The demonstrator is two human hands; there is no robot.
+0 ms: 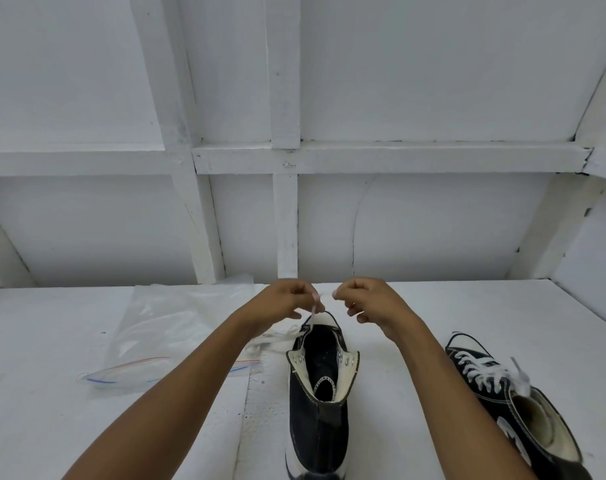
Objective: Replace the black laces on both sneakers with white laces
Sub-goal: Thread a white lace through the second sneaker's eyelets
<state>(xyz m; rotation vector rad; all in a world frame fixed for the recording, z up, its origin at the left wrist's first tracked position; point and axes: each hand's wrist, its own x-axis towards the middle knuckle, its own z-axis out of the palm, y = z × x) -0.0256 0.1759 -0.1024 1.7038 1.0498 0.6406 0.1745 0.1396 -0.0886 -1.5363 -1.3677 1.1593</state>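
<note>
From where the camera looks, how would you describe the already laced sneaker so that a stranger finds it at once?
Start at the white table, then go to its right side, beyond the person's right forearm. A black high-top sneaker lies there, tilted sideways. Unlike the upright sneaker between the arms, whose eyelets are almost bare, it has white laces crossed up its front.

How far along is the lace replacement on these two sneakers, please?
Done: the black canvas high-top sneaker on the right carries white laces. In hand: left grip and right grip pinch a white flat lace above the toe of the middle black high-top sneaker. Left: its upper metal eyelets stand empty.
</note>
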